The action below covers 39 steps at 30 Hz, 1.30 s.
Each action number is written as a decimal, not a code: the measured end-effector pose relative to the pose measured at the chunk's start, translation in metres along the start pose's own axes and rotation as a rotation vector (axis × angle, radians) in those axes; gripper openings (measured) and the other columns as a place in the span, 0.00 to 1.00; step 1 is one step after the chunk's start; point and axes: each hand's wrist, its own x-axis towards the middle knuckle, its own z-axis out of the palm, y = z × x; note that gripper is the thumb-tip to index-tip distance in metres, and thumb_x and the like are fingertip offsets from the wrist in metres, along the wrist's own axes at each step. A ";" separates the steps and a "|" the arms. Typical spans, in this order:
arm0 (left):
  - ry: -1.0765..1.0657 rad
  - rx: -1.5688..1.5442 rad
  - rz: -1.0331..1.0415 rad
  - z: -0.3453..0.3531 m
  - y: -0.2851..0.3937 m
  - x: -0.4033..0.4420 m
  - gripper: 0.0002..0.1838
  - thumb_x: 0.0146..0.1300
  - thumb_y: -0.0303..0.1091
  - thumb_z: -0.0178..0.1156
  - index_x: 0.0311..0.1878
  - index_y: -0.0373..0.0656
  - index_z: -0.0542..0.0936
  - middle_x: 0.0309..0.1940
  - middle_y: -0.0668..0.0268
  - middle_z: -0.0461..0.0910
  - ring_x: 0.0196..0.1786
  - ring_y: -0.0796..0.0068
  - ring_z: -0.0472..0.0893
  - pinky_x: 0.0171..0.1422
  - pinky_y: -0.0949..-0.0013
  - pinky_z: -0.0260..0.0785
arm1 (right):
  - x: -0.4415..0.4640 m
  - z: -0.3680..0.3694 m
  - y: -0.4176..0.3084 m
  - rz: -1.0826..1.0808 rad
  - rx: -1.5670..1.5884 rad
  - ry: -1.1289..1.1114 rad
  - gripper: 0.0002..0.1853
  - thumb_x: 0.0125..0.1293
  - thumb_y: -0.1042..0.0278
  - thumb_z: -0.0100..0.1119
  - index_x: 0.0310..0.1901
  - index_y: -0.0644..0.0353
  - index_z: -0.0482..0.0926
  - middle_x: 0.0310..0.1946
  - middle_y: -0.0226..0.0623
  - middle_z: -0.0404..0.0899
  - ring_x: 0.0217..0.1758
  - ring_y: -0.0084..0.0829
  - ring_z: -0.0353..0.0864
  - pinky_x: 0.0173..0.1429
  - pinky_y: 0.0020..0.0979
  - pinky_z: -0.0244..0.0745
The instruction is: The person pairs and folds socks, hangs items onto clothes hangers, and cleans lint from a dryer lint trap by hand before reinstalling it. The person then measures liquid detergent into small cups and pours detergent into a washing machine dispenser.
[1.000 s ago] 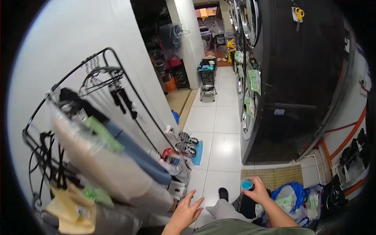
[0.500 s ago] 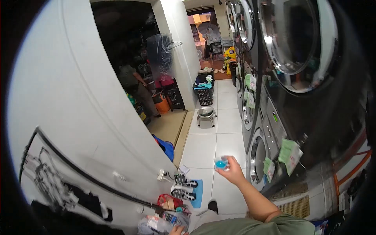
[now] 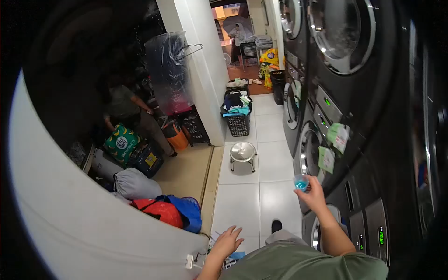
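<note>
A small clear cup of blue liquid is pinched in my right hand, held upright in front of the stacked machines. My left hand is low at the left, fingers spread, holding nothing, close to the white wall. Right of the cup stands a dark front-loading machine with a round door. Green-and-white paper slips hang from the machine fronts just above my right hand. Green digits glow on the control panels.
A steel stool stands on the tiled floor ahead, before a black laundry basket full of clothes. Bags, including a blue one, lie at the left doorway. Inside it is another person. A black bin stands farther back.
I have moved forward along the aisle, so the stool and basket look closer. My right hand carries the cup rightward in view. My left hand has risen into view with fingers spread.
</note>
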 end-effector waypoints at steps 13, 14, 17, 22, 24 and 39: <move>-0.057 -0.209 -0.122 -0.041 -0.117 0.420 0.26 0.63 0.47 0.64 0.62 0.46 0.77 0.67 0.44 0.65 0.60 0.40 0.76 0.62 0.51 0.73 | 0.416 0.063 0.125 0.052 0.033 0.180 0.30 0.51 0.71 0.75 0.57 0.62 0.74 0.50 0.40 0.75 0.46 0.32 0.80 0.48 0.31 0.79; -0.032 -0.166 -0.106 -0.038 -0.137 0.452 0.26 0.63 0.47 0.65 0.61 0.45 0.78 0.67 0.43 0.65 0.61 0.41 0.75 0.62 0.51 0.73 | 0.448 0.070 0.140 0.008 0.005 0.225 0.34 0.51 0.70 0.75 0.60 0.62 0.71 0.51 0.40 0.76 0.46 0.30 0.79 0.48 0.30 0.78; -0.063 -0.171 -0.133 -0.035 -0.189 0.563 0.26 0.63 0.46 0.65 0.61 0.45 0.78 0.67 0.43 0.65 0.62 0.41 0.75 0.63 0.51 0.72 | 0.535 0.088 0.169 0.080 0.181 0.298 0.37 0.51 0.70 0.75 0.62 0.63 0.67 0.50 0.40 0.76 0.49 0.28 0.79 0.51 0.29 0.77; -0.224 -0.146 0.187 -0.069 -0.189 0.802 0.25 0.63 0.45 0.64 0.61 0.46 0.78 0.67 0.44 0.65 0.61 0.42 0.75 0.63 0.53 0.72 | 0.650 0.083 0.174 0.151 0.109 0.362 0.31 0.53 0.72 0.74 0.58 0.62 0.69 0.48 0.36 0.78 0.48 0.26 0.80 0.54 0.29 0.76; -0.272 -0.186 0.324 -0.096 -0.159 0.901 0.23 0.64 0.43 0.64 0.61 0.46 0.78 0.67 0.44 0.65 0.61 0.43 0.76 0.63 0.53 0.72 | 0.688 0.072 0.174 0.173 0.112 0.372 0.31 0.53 0.73 0.74 0.57 0.62 0.69 0.48 0.36 0.78 0.48 0.25 0.80 0.54 0.29 0.76; -0.395 -1.428 -0.237 -0.050 0.057 1.519 0.15 0.73 0.48 0.56 0.52 0.48 0.77 0.41 0.70 0.78 0.38 0.71 0.78 0.41 0.66 0.73 | 0.924 0.042 0.253 0.270 0.304 0.353 0.32 0.53 0.78 0.75 0.59 0.63 0.71 0.52 0.33 0.75 0.57 0.24 0.76 0.63 0.28 0.72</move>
